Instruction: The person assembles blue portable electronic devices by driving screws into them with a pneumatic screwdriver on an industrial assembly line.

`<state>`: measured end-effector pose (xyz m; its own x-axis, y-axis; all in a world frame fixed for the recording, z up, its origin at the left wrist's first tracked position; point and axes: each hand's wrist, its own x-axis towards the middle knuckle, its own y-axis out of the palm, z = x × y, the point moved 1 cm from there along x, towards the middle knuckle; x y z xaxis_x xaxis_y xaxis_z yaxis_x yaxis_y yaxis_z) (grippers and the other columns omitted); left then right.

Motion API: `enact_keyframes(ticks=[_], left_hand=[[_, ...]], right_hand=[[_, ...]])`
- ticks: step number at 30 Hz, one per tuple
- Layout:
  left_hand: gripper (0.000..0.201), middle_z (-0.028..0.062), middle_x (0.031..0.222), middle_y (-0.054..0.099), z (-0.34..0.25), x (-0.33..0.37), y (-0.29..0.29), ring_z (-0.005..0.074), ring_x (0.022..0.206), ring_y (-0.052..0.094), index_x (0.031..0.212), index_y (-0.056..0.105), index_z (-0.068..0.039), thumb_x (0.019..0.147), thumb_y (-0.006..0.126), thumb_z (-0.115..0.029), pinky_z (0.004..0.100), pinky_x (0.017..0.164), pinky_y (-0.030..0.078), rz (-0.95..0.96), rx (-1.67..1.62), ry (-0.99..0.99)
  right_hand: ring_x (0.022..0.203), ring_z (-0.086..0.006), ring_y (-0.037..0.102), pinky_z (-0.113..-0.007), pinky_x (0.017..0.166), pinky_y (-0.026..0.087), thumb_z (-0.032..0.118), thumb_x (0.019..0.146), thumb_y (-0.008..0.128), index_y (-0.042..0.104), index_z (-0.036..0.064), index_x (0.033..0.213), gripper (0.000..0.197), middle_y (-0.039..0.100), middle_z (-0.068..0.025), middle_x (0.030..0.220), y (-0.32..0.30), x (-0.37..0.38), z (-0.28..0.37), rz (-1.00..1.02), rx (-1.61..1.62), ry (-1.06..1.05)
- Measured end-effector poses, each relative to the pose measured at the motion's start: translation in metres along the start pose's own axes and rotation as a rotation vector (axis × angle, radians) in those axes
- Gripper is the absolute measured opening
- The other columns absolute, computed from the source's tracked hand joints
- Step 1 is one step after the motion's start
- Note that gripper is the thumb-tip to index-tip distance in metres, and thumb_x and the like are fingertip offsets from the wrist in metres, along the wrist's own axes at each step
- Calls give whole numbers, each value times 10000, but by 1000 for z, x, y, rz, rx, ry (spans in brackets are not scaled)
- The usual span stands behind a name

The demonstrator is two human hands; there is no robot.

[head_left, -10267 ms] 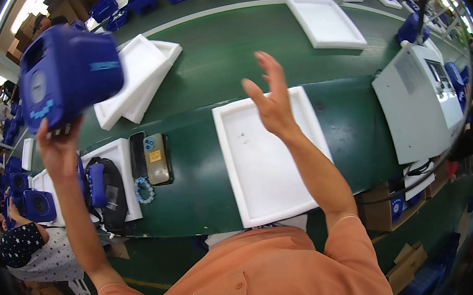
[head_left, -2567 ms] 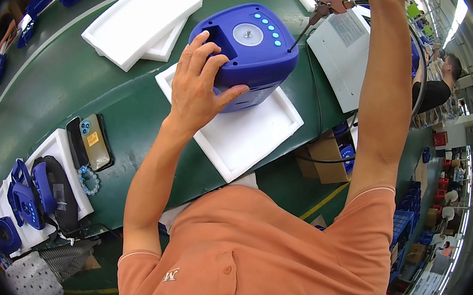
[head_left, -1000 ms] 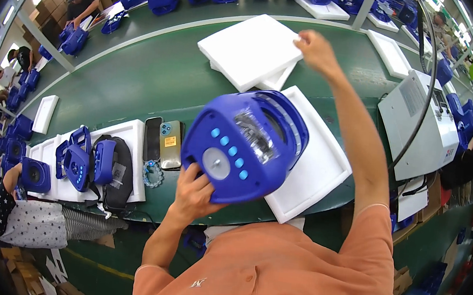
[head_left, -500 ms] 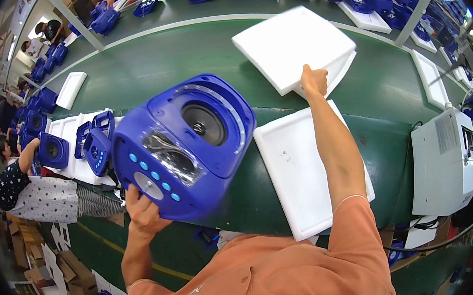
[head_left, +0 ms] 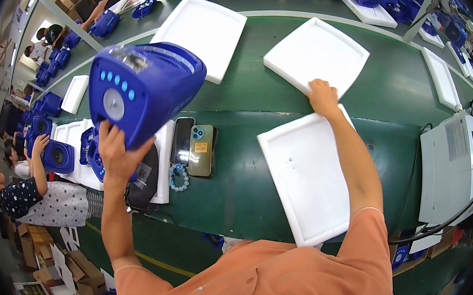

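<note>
My left hand (head_left: 115,150) grips the lower edge of a blue speaker housing (head_left: 157,83), held up in the air and tilted. Its front shows a row of light-blue buttons, a round silver dial and a clear window; the speaker cone is turned out of sight. My right hand (head_left: 324,97) is closed on the near edge of a white foam tray (head_left: 319,53) at the far side of the bench. A second foam tray (head_left: 318,184) lies under my right forearm, with small dark marks on it. Behind the housing lies a third foam tray (head_left: 213,37), partly covered by it.
Two phones, one dark (head_left: 182,139) and one greenish (head_left: 202,151), lie beside a beaded bracelet (head_left: 178,177) and a dark pouch (head_left: 145,178). A grey metal box (head_left: 445,167) with cables stands at right. A co-worker (head_left: 38,194) handles a blue speaker (head_left: 58,156) at left.
The speaker housing has gone up and left, turning its cone away and uncovering the phones. Two overlapping foam trays are now apart, one farther left; my right hand is at the other.
</note>
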<state>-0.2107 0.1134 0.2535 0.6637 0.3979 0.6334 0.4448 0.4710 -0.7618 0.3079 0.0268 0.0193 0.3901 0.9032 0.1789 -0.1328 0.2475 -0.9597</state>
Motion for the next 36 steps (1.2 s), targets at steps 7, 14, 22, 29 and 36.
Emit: enact_keyframes(ticks=[7, 14, 22, 29, 36], left_hand=[[450, 164, 955, 719, 35, 103, 88, 359, 987, 617, 957, 760, 25, 744, 875, -354, 461, 883, 509, 43, -112, -61], [585, 226, 1030, 707, 42, 200, 202, 382, 1126, 591, 1023, 746, 45, 766, 844, -471, 448, 1010, 472, 405, -164, -206], [800, 282, 1413, 486, 47, 178, 252, 467, 1367, 397, 1403, 486, 45, 847, 794, -441, 525, 1133, 371, 297, -87, -156], [1041, 260, 1695, 68, -112, 43, 287, 502, 1559, 28, 1628, 225, -57, 876, 690, -606, 739, 1177, 114, 468, -160, -408], [946, 240, 1706, 119, -191, -17, 285, 450, 1579, 24, 1642, 253, -137, 943, 470, -736, 699, 1209, -12, 737, -331, -450]], right_hand=[[1346, -295, 506, -513, 1161, 302, 140, 898, 647, 702, 120, 1272, 378, 648, -74, 1338, -8, -51, -18, -290, -136, 290], [1296, -238, 545, -453, 1156, 310, 168, 907, 636, 703, 77, 1260, 371, 689, -87, 1274, -17, -51, -13, -304, 0, 365], [1289, -251, 550, -451, 1158, 312, 184, 900, 634, 693, 78, 1273, 393, 687, -93, 1279, -17, -48, -11, -345, 18, 366], [1315, -307, 527, -474, 1139, 332, 289, 931, 647, 650, 94, 1275, 396, 652, -95, 1283, -5, -60, -28, -735, 123, 228], [1464, -326, 387, -510, 1223, 235, 491, 917, 700, 622, 127, 1373, 589, 574, -102, 1436, -43, -122, 3, -239, 122, -284]])
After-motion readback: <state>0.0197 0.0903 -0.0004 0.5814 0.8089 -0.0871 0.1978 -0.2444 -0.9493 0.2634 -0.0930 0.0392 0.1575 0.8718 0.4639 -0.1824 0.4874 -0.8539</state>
